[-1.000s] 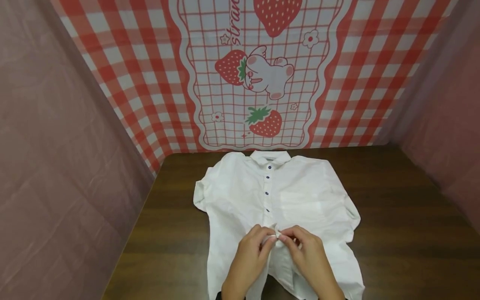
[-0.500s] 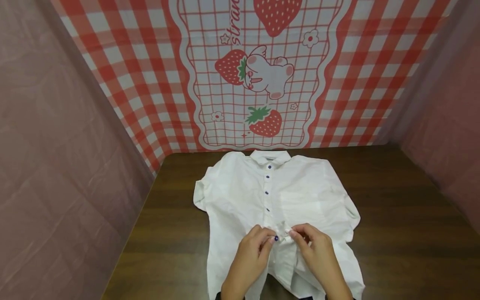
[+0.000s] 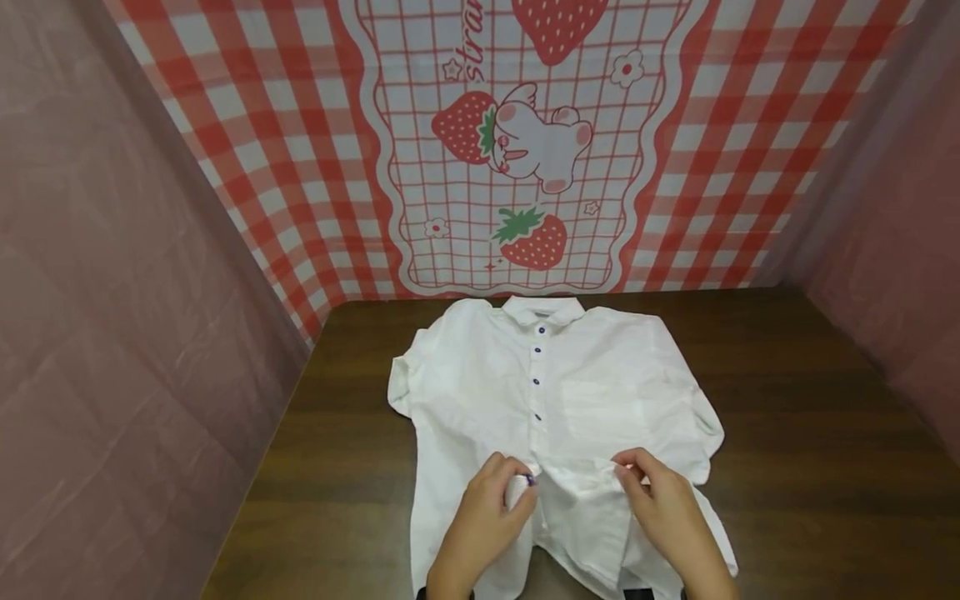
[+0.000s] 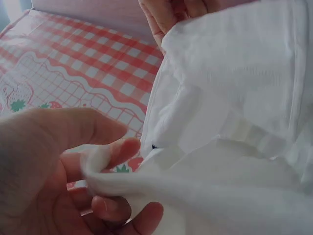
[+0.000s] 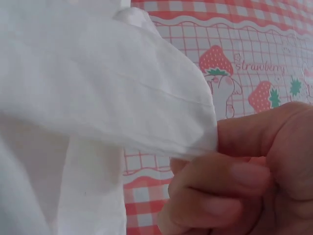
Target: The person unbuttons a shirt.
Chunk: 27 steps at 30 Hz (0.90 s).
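A white short-sleeved shirt (image 3: 468, 392) lies front up, collar away from me, with several dark blue buttons (image 3: 536, 382) down its upper placket. Below them the front parts into two panels. My left hand (image 3: 480, 517) holds the left panel's edge, a blue button showing at its fingertips; in the left wrist view a fold of the cloth (image 4: 146, 183) runs between the curled fingers. Between thumb and forefinger, my right hand (image 3: 663, 504) pinches the other panel's edge, a lifted corner of cloth (image 5: 166, 107) in the right wrist view. The two hands are apart.
The shirt is spread on a dark brown wooden table (image 3: 337, 467). Behind it hangs a red-and-white checked cloth (image 3: 300, 150) with strawberry prints. Pinkish curtains (image 3: 142, 333) close off both sides.
The hands were together at the placket and have separated, the right hand moving right with its panel and the left slightly left. A blue button came into sight at the left fingertips.
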Tool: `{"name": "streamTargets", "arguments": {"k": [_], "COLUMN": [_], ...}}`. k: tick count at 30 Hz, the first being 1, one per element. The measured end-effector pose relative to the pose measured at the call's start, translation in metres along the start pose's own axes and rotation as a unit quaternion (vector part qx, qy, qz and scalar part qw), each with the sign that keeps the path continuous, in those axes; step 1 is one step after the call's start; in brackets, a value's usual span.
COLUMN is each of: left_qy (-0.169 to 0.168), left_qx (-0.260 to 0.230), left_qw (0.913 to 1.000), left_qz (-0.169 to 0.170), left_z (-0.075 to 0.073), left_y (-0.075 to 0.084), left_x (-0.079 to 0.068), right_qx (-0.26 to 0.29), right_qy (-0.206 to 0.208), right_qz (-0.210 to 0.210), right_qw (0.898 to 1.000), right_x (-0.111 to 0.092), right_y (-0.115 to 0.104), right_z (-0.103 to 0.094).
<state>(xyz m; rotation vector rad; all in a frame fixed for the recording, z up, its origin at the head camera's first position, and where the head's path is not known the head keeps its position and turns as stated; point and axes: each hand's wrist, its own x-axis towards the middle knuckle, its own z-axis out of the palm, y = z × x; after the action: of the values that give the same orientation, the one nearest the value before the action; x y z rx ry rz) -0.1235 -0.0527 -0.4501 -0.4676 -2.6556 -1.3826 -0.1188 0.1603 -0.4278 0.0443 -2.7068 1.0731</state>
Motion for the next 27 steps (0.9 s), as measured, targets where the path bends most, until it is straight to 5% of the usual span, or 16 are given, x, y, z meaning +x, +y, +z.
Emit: {"name": "streamTargets", "arguments": {"k": [7,13,16,20,23,27], "left_qy": [0.021,0.005,0.016,0.043,0.05,0.04], "left_qx": [0.012,0.038,0.06,0.097,0.108,0.099], "left_qw": [0.9994,0.9979,0.9964,0.9925,0.9909,0.9916], "left_qz": [-0.024,-0.052,-0.059,-0.061,-0.063,-0.073], "left_z": [0.005,0.009,0.011,0.013,0.013,0.014], "left_y": [-0.005,-0.005,-0.005,-0.006,-0.007,-0.009], "left_x": [0.002,0.002,0.0,-0.001,-0.001,-0.001], "right_qx": [-0.006,0.12,0.094,-0.02,-0.037,-0.043], "right_qy": [-0.031,-0.1,-0.098,-0.083,-0.1,-0.167], "right_qz": [0.053,0.149,0.12,0.062,0.04,0.063], "right_qw": [0.998,0.976,0.983,0.994,0.994,0.983], "right_x": [0.001,0.003,0.003,0.003,0.002,0.002], "right_y": [0.004,0.002,0.003,0.007,0.01,0.011], "right_z": [-0.007,-0.004,-0.003,-0.004,-0.004,0.0]}}
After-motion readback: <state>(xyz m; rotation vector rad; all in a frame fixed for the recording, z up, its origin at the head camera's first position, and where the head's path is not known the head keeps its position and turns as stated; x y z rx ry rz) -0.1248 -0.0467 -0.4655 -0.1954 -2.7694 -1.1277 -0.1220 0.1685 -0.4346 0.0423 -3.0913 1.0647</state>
